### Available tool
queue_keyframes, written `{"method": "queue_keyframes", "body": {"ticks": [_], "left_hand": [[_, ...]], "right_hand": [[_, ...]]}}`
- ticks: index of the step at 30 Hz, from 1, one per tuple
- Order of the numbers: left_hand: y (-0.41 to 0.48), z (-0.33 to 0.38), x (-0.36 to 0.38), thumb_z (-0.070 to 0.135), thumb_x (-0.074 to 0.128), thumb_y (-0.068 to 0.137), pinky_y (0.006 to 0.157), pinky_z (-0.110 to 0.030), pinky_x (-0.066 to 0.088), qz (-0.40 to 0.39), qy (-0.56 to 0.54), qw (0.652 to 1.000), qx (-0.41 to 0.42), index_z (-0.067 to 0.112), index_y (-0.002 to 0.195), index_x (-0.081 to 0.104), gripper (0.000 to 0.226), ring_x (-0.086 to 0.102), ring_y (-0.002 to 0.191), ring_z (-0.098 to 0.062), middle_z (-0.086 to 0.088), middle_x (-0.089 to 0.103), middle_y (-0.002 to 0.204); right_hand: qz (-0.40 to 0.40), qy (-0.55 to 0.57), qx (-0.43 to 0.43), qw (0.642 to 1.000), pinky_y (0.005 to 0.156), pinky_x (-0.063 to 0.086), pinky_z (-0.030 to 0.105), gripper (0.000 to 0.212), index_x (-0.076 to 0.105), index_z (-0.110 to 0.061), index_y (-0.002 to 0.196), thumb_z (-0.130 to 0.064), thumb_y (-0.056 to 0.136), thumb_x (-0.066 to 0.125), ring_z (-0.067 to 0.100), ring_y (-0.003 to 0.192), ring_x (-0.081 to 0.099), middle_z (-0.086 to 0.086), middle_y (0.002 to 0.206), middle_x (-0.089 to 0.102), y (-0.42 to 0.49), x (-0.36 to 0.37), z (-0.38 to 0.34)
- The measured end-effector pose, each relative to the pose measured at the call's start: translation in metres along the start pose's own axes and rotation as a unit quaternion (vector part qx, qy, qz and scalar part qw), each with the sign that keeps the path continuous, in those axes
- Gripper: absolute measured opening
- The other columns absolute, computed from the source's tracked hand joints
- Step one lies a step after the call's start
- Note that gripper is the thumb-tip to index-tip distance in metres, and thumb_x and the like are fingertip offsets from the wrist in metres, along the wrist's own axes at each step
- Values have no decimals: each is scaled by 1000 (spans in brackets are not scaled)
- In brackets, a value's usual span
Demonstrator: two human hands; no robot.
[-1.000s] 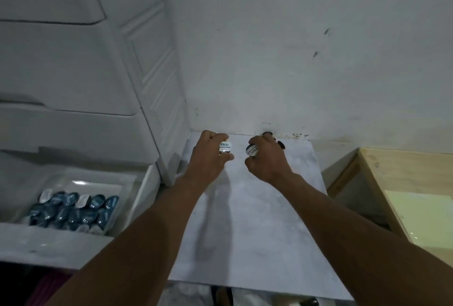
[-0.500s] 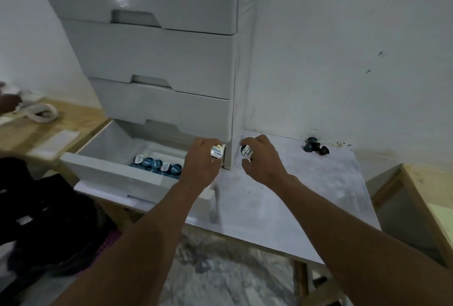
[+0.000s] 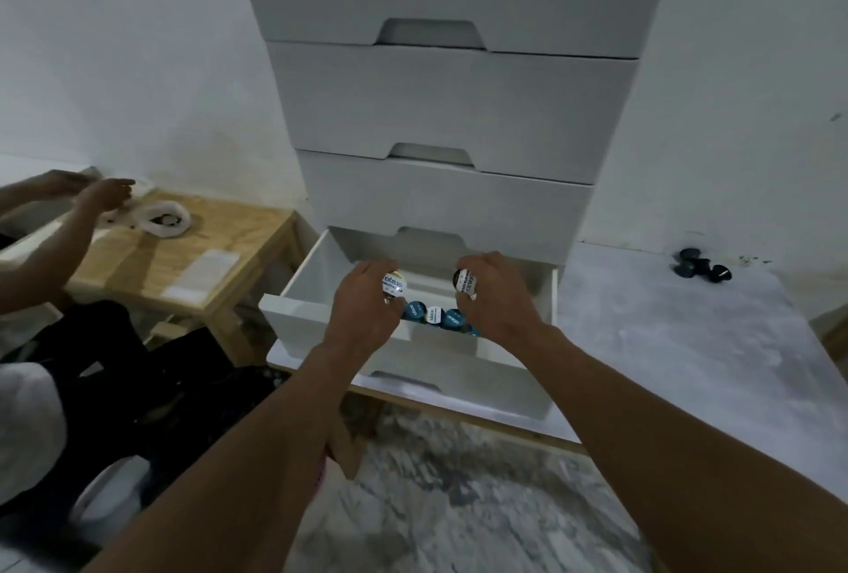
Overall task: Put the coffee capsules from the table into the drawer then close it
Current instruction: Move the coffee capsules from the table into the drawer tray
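Observation:
The bottom drawer [image 3: 298, 297] of a white drawer unit stands pulled out, with several blue coffee capsules [image 3: 433, 315] lying inside. Above the drawer, my left hand [image 3: 362, 315] grips one capsule [image 3: 393, 285] whose white foil lid faces me. My right hand [image 3: 493, 297] holds another capsule [image 3: 464, 282] over the drawer's right half. A small cluster of dark capsules [image 3: 700, 268] lies on the grey table [image 3: 665, 343] near the wall at the right.
Three shut drawers [image 3: 449, 109] stack above the pulled-out one. A wooden side table [image 3: 183, 251] stands at the left, where another person's hands [image 3: 98, 193] handle a white bag [image 3: 163, 216]. Marbled floor shows below.
Both hands carried their capsules leftward from the table's back corner to above the drawer. My view swung left, so the drawer unit now sits centred.

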State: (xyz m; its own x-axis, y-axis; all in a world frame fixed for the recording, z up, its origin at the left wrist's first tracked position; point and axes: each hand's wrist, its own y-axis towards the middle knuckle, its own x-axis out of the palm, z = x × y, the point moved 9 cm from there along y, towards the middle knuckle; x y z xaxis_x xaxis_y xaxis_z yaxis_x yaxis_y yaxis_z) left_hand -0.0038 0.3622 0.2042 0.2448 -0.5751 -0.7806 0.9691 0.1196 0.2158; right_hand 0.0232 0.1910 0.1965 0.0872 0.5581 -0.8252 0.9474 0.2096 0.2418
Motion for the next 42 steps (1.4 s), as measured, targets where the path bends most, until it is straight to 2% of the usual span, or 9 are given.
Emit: {"method": "queue_keyframes", "body": {"ticks": [6,12,16,19,24,30,36,39,42], "left_hand": [[37,-40,4,13,71,80,98,-33,43,-21,22,1000,-5,11,124,57,45,55,110,-25,-9,56,123],[84,-69,31,15,72,81,92,-30,44,-76,57,995,-14,13,125,57,46,56,110,-25,-8,57,125],[112,-87,59,17,71,82,98,-26,42,-117,82,990,-16,15,129,55,49,54,112,-21,-6,50,132],[129,-94,76,17,68,85,96,-24,42,-140,81,987,2,12,127,56,43,54,109,-21,-8,51,129],[150,-105,102,11,70,82,95,-23,43,-199,79,976,36,11,130,53,51,54,107,-21,-11,47,129],[161,-114,117,11,71,80,97,-27,43,-234,71,966,84,10,127,57,48,54,110,-24,-13,52,125],[160,-118,130,14,71,81,99,-30,45,-246,54,961,116,10,125,57,47,54,110,-24,-12,52,123],[158,-121,137,11,70,80,98,-29,45,-251,56,959,121,9,125,57,47,54,108,-24,-12,52,121],[158,-122,142,12,69,81,103,-31,43,-259,68,955,126,10,131,53,52,51,114,-24,-12,50,126]], "right_hand": [[-29,-12,7,999,89,41,32,39,57,-10,120,-5,82,61,29,105,54,13,115,55,36,42,-7],[-67,-15,17,997,81,35,23,40,59,-9,116,-4,78,68,26,104,53,11,113,55,83,99,5],[-92,-5,35,995,86,37,26,43,60,-7,119,-1,78,68,28,107,50,14,116,54,107,134,19],[-97,-8,51,994,89,39,27,43,61,-9,119,-4,77,69,30,107,51,14,115,56,121,150,29],[-114,9,95,989,99,43,31,48,59,-7,123,-2,77,70,29,112,50,14,118,52,127,166,40],[-92,3,145,985,97,39,21,47,60,-8,121,1,76,69,25,111,52,11,120,50,127,175,42],[-83,-25,163,983,93,40,23,49,59,-9,123,-1,76,70,26,110,54,11,118,54,126,181,43],[-78,-28,171,982,86,42,25,44,59,-10,116,-2,74,72,26,104,54,11,114,54,123,181,45],[-86,-32,177,980,79,44,28,33,57,-10,103,-2,74,70,26,96,54,10,106,53,123,183,47]]}}
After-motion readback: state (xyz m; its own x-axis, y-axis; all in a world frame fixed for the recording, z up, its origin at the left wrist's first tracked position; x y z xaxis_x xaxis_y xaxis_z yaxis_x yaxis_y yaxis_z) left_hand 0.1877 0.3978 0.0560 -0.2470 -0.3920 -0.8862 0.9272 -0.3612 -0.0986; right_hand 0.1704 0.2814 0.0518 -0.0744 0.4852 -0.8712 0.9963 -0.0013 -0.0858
